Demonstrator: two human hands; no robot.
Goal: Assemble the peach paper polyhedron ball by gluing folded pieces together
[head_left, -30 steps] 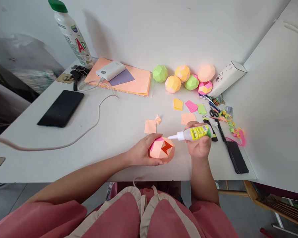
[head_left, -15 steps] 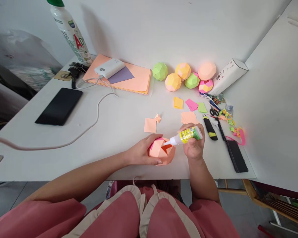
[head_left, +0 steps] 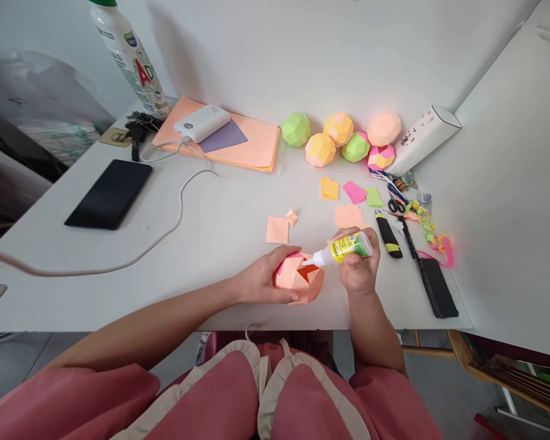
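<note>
Steadying the peach paper ball from its left side, I have the left hand clamped on it, palm against the paper, digits spread widely along the far and near faces. A pink patch shows on the ball just beside those digits. To the ball's right, my right hand is wrapped round a squeeze bottle, fingers drawn in against its body. The white nozzle points left, its tip at the jagged gap in the ball's top; whether it touches paper I cannot tell from here. Just beyond the ball lie 1 peach square and 1 small folded piece. Farther off, beyond the ball and to its right, I see small paper pieces in 4 colours: peach, yellow, pink and green. Past those, well apart from the ball, sit 6 other paper balls.
</note>
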